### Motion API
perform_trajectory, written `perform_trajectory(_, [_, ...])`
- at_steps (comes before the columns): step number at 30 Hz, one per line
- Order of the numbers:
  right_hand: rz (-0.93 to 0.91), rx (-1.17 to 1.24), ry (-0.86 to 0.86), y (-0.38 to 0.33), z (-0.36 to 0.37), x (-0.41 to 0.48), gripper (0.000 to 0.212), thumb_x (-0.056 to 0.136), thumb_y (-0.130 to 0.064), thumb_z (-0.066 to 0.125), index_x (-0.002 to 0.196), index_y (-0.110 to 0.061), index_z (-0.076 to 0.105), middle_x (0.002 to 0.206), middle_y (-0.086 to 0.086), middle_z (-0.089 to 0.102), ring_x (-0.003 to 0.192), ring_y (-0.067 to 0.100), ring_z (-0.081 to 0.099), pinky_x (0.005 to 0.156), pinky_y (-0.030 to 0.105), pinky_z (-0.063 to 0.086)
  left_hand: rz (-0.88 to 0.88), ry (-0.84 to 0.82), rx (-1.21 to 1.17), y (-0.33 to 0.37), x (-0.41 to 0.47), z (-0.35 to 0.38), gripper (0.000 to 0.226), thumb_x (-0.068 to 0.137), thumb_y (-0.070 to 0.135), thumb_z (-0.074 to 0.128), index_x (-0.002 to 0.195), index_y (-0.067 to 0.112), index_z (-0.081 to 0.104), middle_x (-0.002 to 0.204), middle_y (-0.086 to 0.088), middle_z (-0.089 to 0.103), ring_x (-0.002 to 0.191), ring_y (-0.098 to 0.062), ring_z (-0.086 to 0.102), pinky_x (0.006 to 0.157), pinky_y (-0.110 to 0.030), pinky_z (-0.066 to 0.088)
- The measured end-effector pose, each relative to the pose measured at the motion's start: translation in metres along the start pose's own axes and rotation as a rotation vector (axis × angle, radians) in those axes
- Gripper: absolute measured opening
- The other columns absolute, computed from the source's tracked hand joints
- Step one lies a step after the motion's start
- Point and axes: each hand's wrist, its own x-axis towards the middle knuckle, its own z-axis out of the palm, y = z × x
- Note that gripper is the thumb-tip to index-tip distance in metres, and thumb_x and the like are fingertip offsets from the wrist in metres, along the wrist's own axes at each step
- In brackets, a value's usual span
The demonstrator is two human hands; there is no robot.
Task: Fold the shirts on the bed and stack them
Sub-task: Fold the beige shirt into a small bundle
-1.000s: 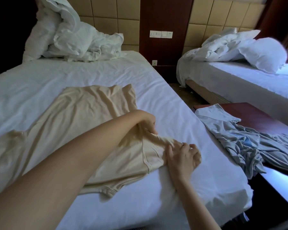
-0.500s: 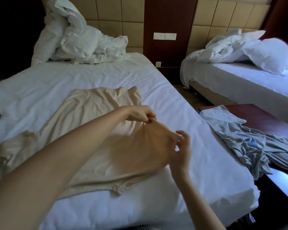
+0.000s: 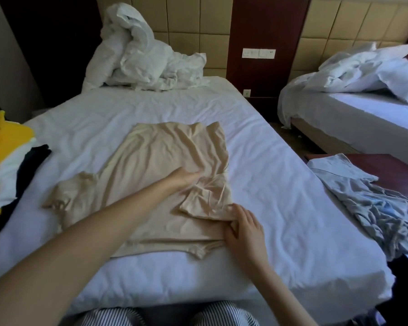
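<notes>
A beige shirt [image 3: 151,165] lies spread on the white bed [image 3: 280,184], collar end toward me. Its right sleeve [image 3: 205,201] is folded inward and lies on the shirt's body. My left hand [image 3: 186,180] reaches across the shirt and rests with straight fingers on the cloth just above the folded sleeve. My right hand [image 3: 243,227] pinches the folded right edge of the shirt near the shoulder, thumb on top of the cloth. The left sleeve [image 3: 64,196] lies unfolded and crumpled.
A pile of yellow, white and dark clothes [image 3: 5,156] sits at the bed's left edge. A grey-blue shirt [image 3: 368,198] lies crumpled on a red-brown table [image 3: 391,165] to the right. A bunched white duvet [image 3: 141,60] is at the headboard. A second bed [image 3: 363,114] stands far right.
The right sleeve, held up in the air half a second ago, has been folded over and laid down on the shirt's body. Both hands came down onto the cloth.
</notes>
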Motion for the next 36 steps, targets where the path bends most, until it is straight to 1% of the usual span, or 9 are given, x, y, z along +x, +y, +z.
perform_trajectory(3, [-0.006, 0.127, -0.076, 0.007, -0.003, -0.004, 0.060, 0.073, -0.020, 0.044, 0.132, -0.014, 0.052, 0.129, 0.003, 0.057, 0.119, 0.024, 0.052, 0.099, 0.020, 0.031, -0.017, -0.030, -0.087, 0.009, -0.005, 0.022, 0.055, 0.059, 0.051, 0.077, 0.093, 0.008, 0.068, 0.097, -0.007, 0.070, 0.088, -0.019, 0.066, 0.079, -0.027, 0.052])
perform_trajectory(5, [-0.051, 0.140, -0.080, 0.006, -0.005, -0.008, 0.057, 0.074, -0.018, 0.040, 0.129, -0.011, 0.055, 0.131, 0.006, 0.056, 0.121, 0.024, 0.053, 0.103, 0.018, 0.030, -0.018, -0.014, 0.022, 0.018, -0.006, 0.035, 0.030, 0.078, 0.033, 0.069, 0.088, 0.005, 0.064, 0.092, -0.010, 0.067, 0.087, -0.023, 0.064, 0.072, -0.028, 0.047])
perform_trajectory(10, [-0.257, 0.070, -0.142, 0.019, -0.003, -0.013, 0.056, 0.074, -0.012, 0.037, 0.126, -0.011, 0.057, 0.129, 0.011, 0.058, 0.116, 0.023, 0.055, 0.099, 0.022, 0.032, 0.151, 0.165, 0.283, 0.021, -0.010, 0.033, 0.027, 0.100, 0.021, 0.029, 0.116, 0.005, 0.043, 0.121, -0.020, 0.056, 0.109, -0.036, 0.054, 0.087, -0.038, 0.042])
perform_trajectory(13, [-0.281, 0.150, -0.130, 0.018, -0.005, -0.013, 0.048, 0.082, -0.018, 0.039, 0.127, -0.019, 0.054, 0.126, 0.002, 0.058, 0.115, 0.012, 0.048, 0.098, 0.018, 0.033, 0.104, 0.144, 0.270, 0.006, -0.008, 0.020, 0.019, 0.099, 0.024, 0.039, 0.106, 0.007, 0.045, 0.119, -0.018, 0.056, 0.107, -0.033, 0.054, 0.083, -0.034, 0.042])
perform_trajectory(16, [-0.239, 0.169, -0.089, 0.013, -0.005, -0.018, 0.051, 0.085, -0.041, 0.047, 0.129, -0.015, 0.052, 0.120, -0.002, 0.060, 0.108, 0.009, 0.049, 0.091, 0.017, 0.035, 0.009, 0.109, 0.017, -0.005, -0.007, 0.008, 0.043, 0.090, 0.036, 0.058, 0.111, -0.001, 0.056, 0.113, -0.018, 0.062, 0.104, -0.029, 0.060, 0.079, -0.032, 0.045])
perform_trajectory(19, [-0.255, 0.102, -0.058, 0.014, -0.002, -0.018, 0.058, 0.086, -0.052, 0.045, 0.124, -0.010, 0.058, 0.122, -0.001, 0.062, 0.111, 0.008, 0.049, 0.095, 0.016, 0.031, -0.125, -0.002, -0.122, -0.009, -0.021, -0.007, 0.037, 0.084, 0.039, 0.067, 0.093, 0.004, 0.061, 0.088, -0.009, 0.066, 0.080, -0.021, 0.063, 0.062, -0.026, 0.048])
perform_trajectory(24, [-0.200, 0.097, -0.120, 0.013, 0.000, -0.016, 0.049, 0.083, -0.038, 0.034, 0.120, -0.025, 0.063, 0.125, -0.006, 0.061, 0.118, 0.012, 0.053, 0.096, 0.010, 0.029, -0.177, -0.204, -0.236, -0.020, -0.038, -0.013, 0.008, 0.093, 0.019, 0.058, 0.090, 0.012, 0.058, 0.077, -0.007, 0.059, 0.066, -0.016, 0.058, 0.056, -0.027, 0.052])
perform_trajectory(30, [-0.396, 0.007, -0.158, 0.015, 0.003, -0.014, 0.051, 0.079, -0.013, 0.037, 0.123, -0.022, 0.060, 0.126, -0.004, 0.060, 0.120, 0.013, 0.049, 0.100, 0.022, 0.027, -0.104, -0.072, -0.252, -0.038, -0.045, -0.020, 0.019, 0.097, 0.004, 0.046, 0.082, 0.015, 0.049, 0.067, -0.003, 0.044, 0.033, 0.001, 0.044, 0.031, -0.010, 0.029])
perform_trajectory(36, [-0.407, 0.020, -0.199, 0.016, -0.001, -0.018, 0.050, 0.080, -0.028, 0.038, 0.124, -0.028, 0.060, 0.135, -0.014, 0.048, 0.130, 0.002, 0.034, 0.104, 0.018, 0.017, -0.199, -0.317, -0.362, -0.034, -0.052, -0.041, 0.014, 0.093, 0.006, 0.052, 0.088, 0.019, 0.055, 0.078, -0.001, 0.059, 0.069, -0.011, 0.055, 0.056, -0.021, 0.045])
